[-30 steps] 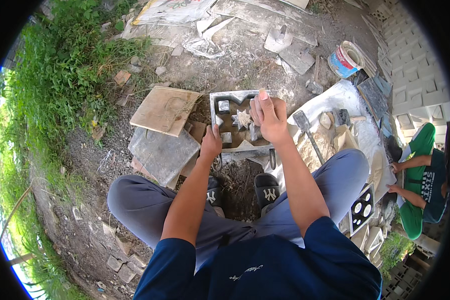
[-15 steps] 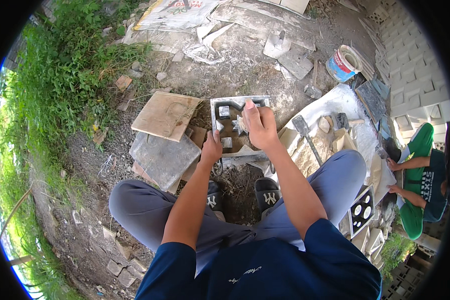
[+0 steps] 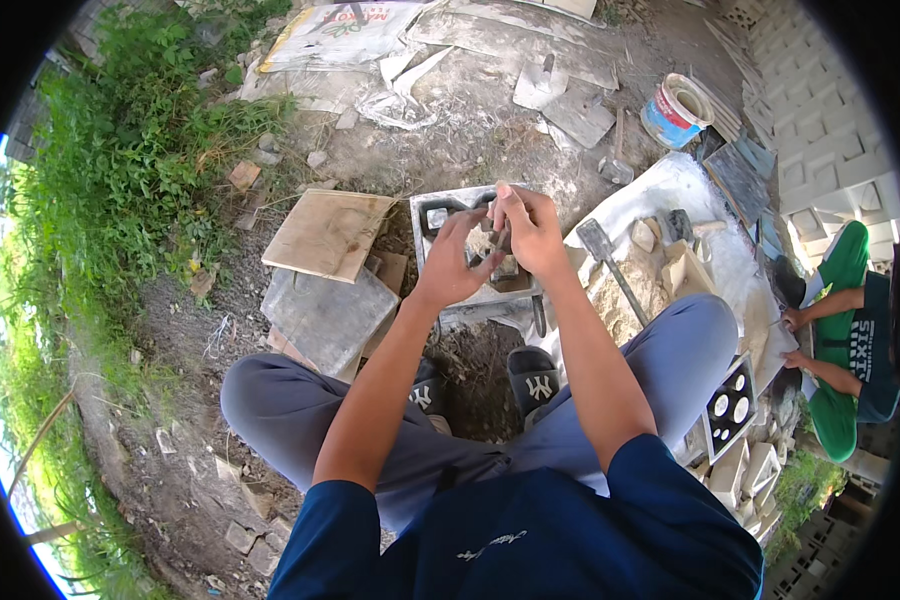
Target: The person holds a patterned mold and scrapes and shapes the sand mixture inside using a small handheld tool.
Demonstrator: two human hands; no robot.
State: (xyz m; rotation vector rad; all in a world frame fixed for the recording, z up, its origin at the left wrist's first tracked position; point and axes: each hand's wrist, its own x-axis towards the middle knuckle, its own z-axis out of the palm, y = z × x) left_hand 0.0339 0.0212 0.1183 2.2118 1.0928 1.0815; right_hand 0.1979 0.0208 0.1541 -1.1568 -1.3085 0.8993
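Observation:
A grey metal block mould [image 3: 420,222] with raised shapes inside lies on the ground between my feet. Above its middle, my two hands come together. My left hand [image 3: 453,262] has its fingers apart, thumb away from the rest, just beside the right. My right hand [image 3: 532,232] is closed, thumb raised, around a small dark piece that the fingers mostly hide; I cannot make out what it is. Part of the mould's inside is covered by the hands. At the mould's near side hangs a dark loop handle [image 3: 538,316].
Left of the mould lie a wooden board [image 3: 328,232] and a grey slab [image 3: 328,312]. On the right, a white sheet [image 3: 670,185] bears sandy powder and a flat-bladed tool [image 3: 610,262]. Beyond are a trowel [image 3: 542,85] and a bucket [image 3: 677,110]. Another person [image 3: 850,340] works at far right.
My left hand has let go of the mould's left edge and moved up and right to meet my right hand. The right hand stays above the mould, shifted slightly.

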